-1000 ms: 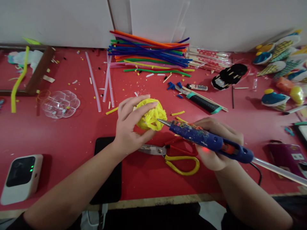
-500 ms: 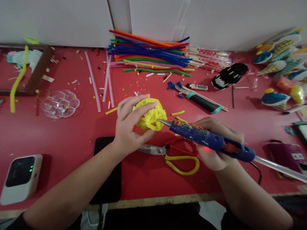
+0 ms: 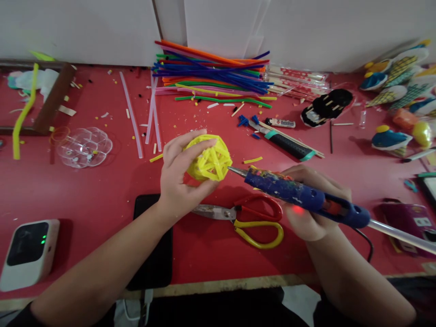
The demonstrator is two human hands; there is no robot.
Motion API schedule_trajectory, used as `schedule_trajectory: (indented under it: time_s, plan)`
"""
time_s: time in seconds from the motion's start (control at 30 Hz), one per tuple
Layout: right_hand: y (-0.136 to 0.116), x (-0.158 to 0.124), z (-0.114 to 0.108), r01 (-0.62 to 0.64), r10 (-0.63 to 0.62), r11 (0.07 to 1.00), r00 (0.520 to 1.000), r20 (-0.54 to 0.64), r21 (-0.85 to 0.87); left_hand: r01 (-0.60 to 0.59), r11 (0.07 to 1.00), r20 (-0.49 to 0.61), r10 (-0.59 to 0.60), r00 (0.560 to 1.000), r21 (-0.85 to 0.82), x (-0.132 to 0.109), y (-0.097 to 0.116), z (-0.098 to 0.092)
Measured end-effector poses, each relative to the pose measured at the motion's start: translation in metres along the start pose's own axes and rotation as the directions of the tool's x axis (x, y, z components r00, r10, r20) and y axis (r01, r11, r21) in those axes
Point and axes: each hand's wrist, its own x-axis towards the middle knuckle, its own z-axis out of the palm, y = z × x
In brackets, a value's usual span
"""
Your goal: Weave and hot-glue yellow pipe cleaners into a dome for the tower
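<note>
My left hand (image 3: 179, 175) grips a yellow openwork ball (image 3: 209, 159) made of straw pieces, held above the red table (image 3: 102, 190). My right hand (image 3: 308, 204) is wrapped round a blue glue gun (image 3: 299, 195) with a clear glue stick sticking out of its back. The gun's metal tip points left and sits just off the right side of the ball. A red light glows under the gun.
Scissors with red and yellow handles (image 3: 245, 218) lie below the hands. A black pad (image 3: 153, 245) lies at the front edge, a white device (image 3: 27, 252) at the left. A pile of coloured straws (image 3: 211, 75), a clear tray (image 3: 83, 147), a knife (image 3: 282, 143) and toy figures (image 3: 391, 91) lie behind.
The left hand has turned the yellow ball and shifted it slightly left. The glue gun has drawn back a little to the right, its tip leaving the ball.
</note>
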Motion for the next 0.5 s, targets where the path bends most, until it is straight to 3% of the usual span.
schedule_trajectory:
  time_s: [0.5]
  plan:
    - [0.0015,-0.0004,0.0003,0.01,-0.01,1.0,1.0,0.002,0.002,-0.002,1.0,0.005,0.002,1.0,0.017,-0.0004,0.0002,-0.0012]
